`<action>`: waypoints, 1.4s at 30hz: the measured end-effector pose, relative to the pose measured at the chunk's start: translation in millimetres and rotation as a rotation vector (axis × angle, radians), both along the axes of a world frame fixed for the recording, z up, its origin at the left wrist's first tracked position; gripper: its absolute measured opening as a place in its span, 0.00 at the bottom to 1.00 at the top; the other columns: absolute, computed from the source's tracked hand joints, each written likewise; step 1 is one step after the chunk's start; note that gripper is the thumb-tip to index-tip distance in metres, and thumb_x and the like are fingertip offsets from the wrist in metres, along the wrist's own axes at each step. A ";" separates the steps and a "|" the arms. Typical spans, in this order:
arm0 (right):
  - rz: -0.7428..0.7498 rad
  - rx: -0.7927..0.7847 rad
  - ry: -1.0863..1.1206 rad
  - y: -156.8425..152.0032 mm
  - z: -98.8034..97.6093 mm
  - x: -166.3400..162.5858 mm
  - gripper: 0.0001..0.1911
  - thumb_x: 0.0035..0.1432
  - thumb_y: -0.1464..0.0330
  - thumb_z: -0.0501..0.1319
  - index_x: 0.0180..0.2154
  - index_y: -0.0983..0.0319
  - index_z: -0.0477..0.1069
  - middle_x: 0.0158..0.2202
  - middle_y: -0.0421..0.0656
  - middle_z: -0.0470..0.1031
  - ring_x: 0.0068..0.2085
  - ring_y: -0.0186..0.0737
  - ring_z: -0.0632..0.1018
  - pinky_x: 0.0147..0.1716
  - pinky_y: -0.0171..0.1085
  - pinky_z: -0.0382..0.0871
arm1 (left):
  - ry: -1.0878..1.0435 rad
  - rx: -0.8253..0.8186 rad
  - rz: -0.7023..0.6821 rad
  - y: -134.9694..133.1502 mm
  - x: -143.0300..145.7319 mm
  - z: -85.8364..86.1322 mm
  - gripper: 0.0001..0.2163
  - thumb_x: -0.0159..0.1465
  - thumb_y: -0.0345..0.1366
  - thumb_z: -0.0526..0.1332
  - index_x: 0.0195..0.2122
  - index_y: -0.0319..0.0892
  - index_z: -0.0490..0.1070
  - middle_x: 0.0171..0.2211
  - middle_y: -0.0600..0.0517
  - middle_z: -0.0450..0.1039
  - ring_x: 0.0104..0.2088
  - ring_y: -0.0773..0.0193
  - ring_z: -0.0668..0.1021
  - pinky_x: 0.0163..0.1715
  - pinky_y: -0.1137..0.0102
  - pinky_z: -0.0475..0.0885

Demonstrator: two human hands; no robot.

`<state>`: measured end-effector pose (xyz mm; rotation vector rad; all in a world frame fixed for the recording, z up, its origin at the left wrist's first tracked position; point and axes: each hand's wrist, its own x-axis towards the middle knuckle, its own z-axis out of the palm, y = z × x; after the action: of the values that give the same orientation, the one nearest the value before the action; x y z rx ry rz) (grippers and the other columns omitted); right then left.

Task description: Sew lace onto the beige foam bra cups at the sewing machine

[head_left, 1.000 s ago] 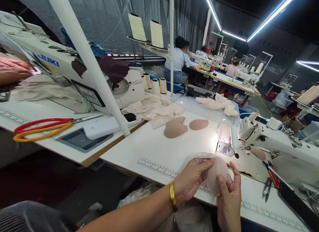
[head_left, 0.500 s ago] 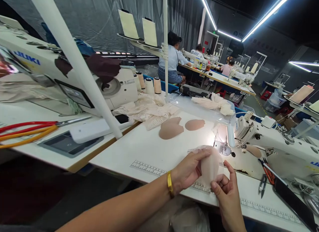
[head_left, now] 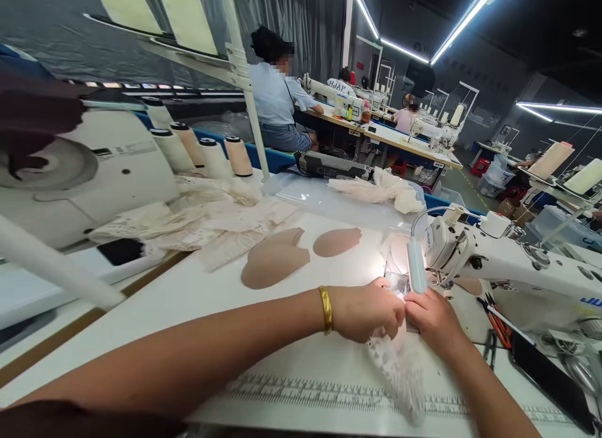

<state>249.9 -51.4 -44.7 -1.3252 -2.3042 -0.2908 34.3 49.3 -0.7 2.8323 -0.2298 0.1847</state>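
My left hand [head_left: 364, 310] and my right hand [head_left: 435, 317] both rest on the white table, fingers closed on a pale pad with lace trim [head_left: 397, 363], right at the needle plate [head_left: 399, 283] of the white sewing machine [head_left: 512, 262]. The lace trails toward me between my wrists. A gold bangle [head_left: 325, 309] sits on my left wrist. The machine's small lamp [head_left: 416, 268] lights the spot in front of my fingers.
Tan foam cups [head_left: 275, 262] and one more cup [head_left: 337, 241] lie on the table [head_left: 197, 300] beyond my left arm. Cream lace pieces [head_left: 207, 221] and thread cones [head_left: 237, 155] sit at left. Snips [head_left: 493, 312] lie at right. Other people sew at far tables.
My hands moved forward and down from in front of me to the needle plate, carrying the pad with lace. The view swung closer to the table.
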 end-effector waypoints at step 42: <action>-0.225 -0.122 -0.044 -10.6 -13.6 15.4 0.20 0.62 0.81 0.51 0.46 0.56 0.74 0.42 0.41 0.79 0.42 0.41 0.75 0.28 0.35 0.60 | -0.076 -0.114 0.096 15.6 5.4 -7.2 0.11 0.54 0.19 0.61 0.30 0.43 0.75 0.41 0.51 0.78 0.34 0.63 0.74 0.48 0.59 0.60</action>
<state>265.2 -62.0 -58.3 -1.6585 -2.2405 -0.2574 39.7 64.9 -7.8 2.7270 -0.0953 0.3157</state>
